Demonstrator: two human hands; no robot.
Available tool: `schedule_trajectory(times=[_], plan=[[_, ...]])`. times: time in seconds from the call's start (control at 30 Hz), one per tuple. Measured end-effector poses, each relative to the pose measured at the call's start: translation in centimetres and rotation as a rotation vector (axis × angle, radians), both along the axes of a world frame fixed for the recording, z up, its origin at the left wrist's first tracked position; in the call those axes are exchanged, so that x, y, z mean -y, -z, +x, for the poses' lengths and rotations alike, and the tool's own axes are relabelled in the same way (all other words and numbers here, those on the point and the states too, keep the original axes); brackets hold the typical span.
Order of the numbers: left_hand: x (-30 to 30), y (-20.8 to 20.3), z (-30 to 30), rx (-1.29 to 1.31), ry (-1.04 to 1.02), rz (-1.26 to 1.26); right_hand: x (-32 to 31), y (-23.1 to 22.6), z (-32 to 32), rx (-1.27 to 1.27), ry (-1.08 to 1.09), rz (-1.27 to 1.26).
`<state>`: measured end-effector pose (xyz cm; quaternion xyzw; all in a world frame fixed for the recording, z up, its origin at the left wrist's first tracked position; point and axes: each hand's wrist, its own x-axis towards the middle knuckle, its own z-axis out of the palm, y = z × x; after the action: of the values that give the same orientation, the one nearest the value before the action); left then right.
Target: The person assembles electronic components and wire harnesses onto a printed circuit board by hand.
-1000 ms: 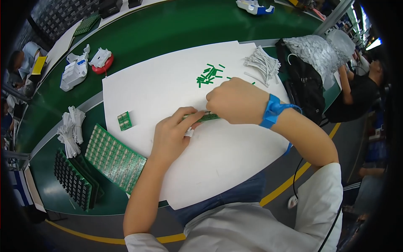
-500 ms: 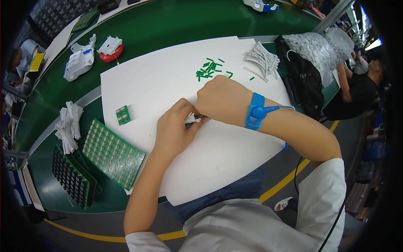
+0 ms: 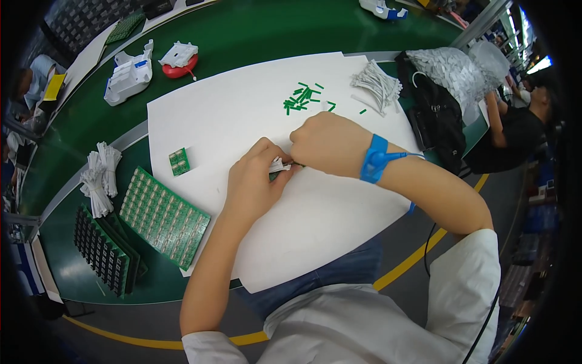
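Observation:
Over the white sheet (image 3: 327, 224), my two hands meet close together. My left hand (image 3: 253, 179) is closed around a small folded white piece (image 3: 279, 165), pinched between thumb and fingers. My right hand (image 3: 330, 142), with a blue wrist strap (image 3: 374, 159) behind it, is bent down against the left fingertips. Its fingers are curled, and whatever they grip is hidden behind the knuckles. A sliver of something dark and green shows between the hands. Small green strips (image 3: 301, 96) lie scattered beyond my right hand. To the left of my left hand is a small green circuit board (image 3: 179, 162).
A large green circuit board panel (image 3: 163, 218) lies at left, beside stacked panels with black parts (image 3: 100, 252) and white cable bundles (image 3: 100, 182). More white cables (image 3: 379, 85) and a black bag (image 3: 439, 124) are at right. White-and-blue housings (image 3: 130, 76) stand on the green belt.
The housings and the red item on the far green belt have shifted to the right. My right hand has moved slightly right and down; my left hand keeps its grip on the white piece.

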<state>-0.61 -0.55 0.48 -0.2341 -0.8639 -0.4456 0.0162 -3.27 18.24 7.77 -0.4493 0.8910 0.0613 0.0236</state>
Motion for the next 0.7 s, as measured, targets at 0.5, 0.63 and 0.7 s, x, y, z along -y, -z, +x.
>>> schedule_trajectory(times=[0.5, 0.63, 0.7], plan=[[1.0, -1.2, 1.8, 0.067, 0.116, 0.481, 0.4, 2.6, 9.3, -0.157, 0.498, -1.21], [1.2, -2.3, 2.9, 0.584, 0.334, 0.768, 2.8, 5.2, 10.2, 0.165, 0.573, -1.467], [1.3, -2.0, 3.0, 0.865, 0.416, 0.82, 2.7, 5.9, 10.1, 0.193, 0.564, -1.502]])
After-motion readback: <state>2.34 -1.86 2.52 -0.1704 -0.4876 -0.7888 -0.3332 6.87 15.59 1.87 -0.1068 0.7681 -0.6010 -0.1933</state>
